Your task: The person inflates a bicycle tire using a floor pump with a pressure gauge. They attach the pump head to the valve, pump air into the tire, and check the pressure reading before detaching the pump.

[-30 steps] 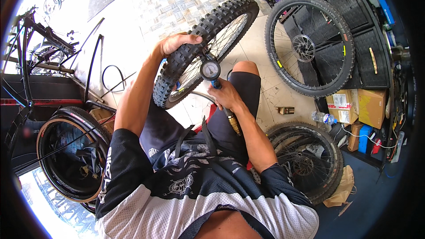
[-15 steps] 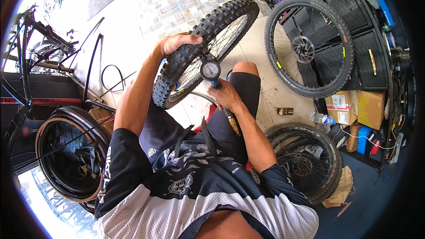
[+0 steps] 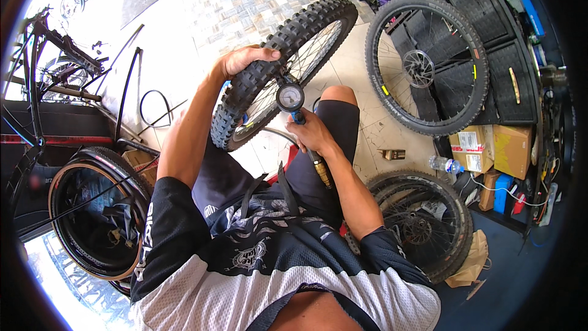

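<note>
Gripping knobby MTB wheel (image 3: pixel 278 67) w/ left hand (image 3: pixel 245 59) clamped on tread, right hand (image 3: pixel 312 133) closed round inflator gauge (image 3: pixel 290 97) at rim, wheel over lap; tyre looks seated, inflation prob mid-way

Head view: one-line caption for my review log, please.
Left hand grips a knobby bicycle wheel while the right hand holds a gauge inflator against it.
</note>
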A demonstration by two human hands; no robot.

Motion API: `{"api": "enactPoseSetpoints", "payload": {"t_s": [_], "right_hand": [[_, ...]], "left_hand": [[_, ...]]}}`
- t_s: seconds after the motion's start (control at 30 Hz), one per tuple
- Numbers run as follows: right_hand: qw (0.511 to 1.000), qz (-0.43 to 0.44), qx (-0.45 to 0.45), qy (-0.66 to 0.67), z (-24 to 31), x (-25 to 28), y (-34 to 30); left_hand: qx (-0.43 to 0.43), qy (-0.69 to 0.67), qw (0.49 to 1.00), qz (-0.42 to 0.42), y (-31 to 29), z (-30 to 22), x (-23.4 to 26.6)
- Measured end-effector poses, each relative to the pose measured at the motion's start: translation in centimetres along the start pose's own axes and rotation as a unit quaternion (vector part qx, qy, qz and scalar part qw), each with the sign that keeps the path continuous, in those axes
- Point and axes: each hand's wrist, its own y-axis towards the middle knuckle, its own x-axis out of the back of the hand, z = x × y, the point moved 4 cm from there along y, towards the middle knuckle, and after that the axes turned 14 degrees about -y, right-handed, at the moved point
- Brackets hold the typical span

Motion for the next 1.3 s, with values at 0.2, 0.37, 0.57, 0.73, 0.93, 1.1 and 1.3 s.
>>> {"api": "enactPoseSetpoints", "payload": {"t_s": [0.2,0.37,0.57,0.73,0.93,1.1,1.3], "right_hand": [[1.0,0.006,0.003,0.005,0.03,-0.02,-0.03],[1.0,0.006,-0.003,0.002,0.11,-0.05,-0.05],[1.0,0.0,-0.006,-0.026,0.2,0.06,-0.05],[0.999,-0.002,-0.011,-0.031,0.1,0.05,-0.06],[1.0,-0.001,-0.005,-0.018,-0.1,-0.05,0.16],[1.0,-0.001,-0.004,-0.01,-0.07,0.03,0.09],[1.0,0.0,-0.005,-0.02,-0.26,0.02,0.37]], "left_hand": [[-0.001,-0.008,1.0,0.005,-0.15,-0.14,-0.3],[-0.012,-0.008,1.0,0.012,-0.17,-0.25,-0.4],[-0.003,0.01,1.0,0.005,-0.33,-0.35,-0.32],[-0.044,0.018,0.999,-0.001,-0.53,-0.53,-0.8],[-0.051,0.001,0.999,-0.009,-0.36,-0.19,-0.65],[-0.04,0.017,0.999,-0.013,-0.15,-0.03,-0.06],[-0.048,0.007,0.998,-0.031,-0.33,-0.08,-0.2]]}}
